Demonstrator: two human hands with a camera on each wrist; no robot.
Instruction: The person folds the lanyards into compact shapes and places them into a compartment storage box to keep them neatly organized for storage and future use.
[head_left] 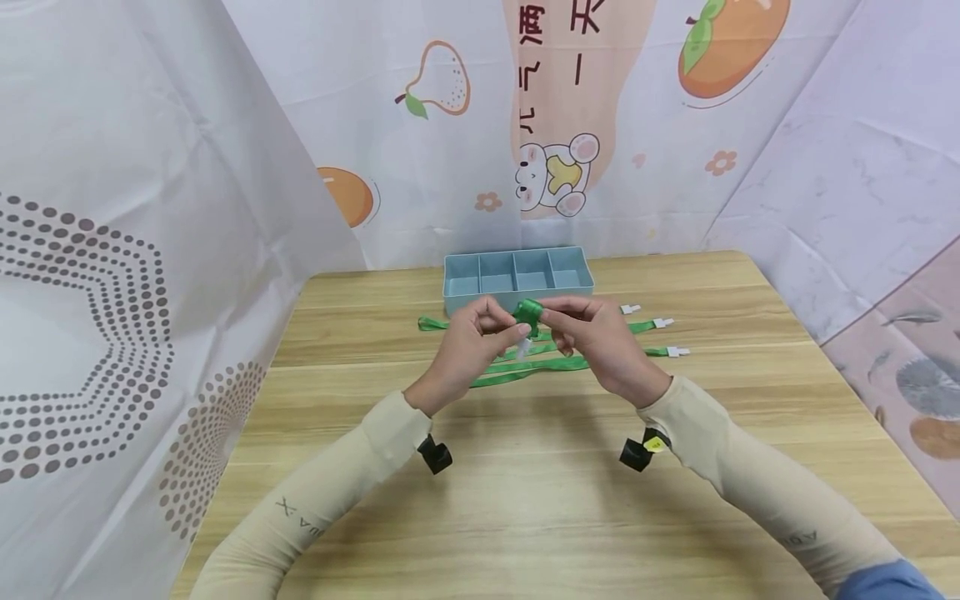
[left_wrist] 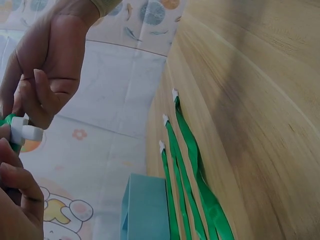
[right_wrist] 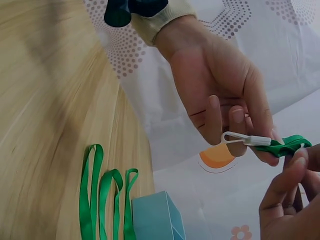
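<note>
The left hand (head_left: 468,346) and right hand (head_left: 600,342) meet above the middle of the wooden surface (head_left: 525,500), both pinching one green lanyard (head_left: 528,312) bunched between the fingertips, its white clip (right_wrist: 247,140) sticking out by the left fingers. The strap looks light, soft and floppy, so the stiff clip is the surest place to hold. More lanyards (head_left: 540,362) lie beneath, before a blue tray (head_left: 517,275) on the far side.
</note>
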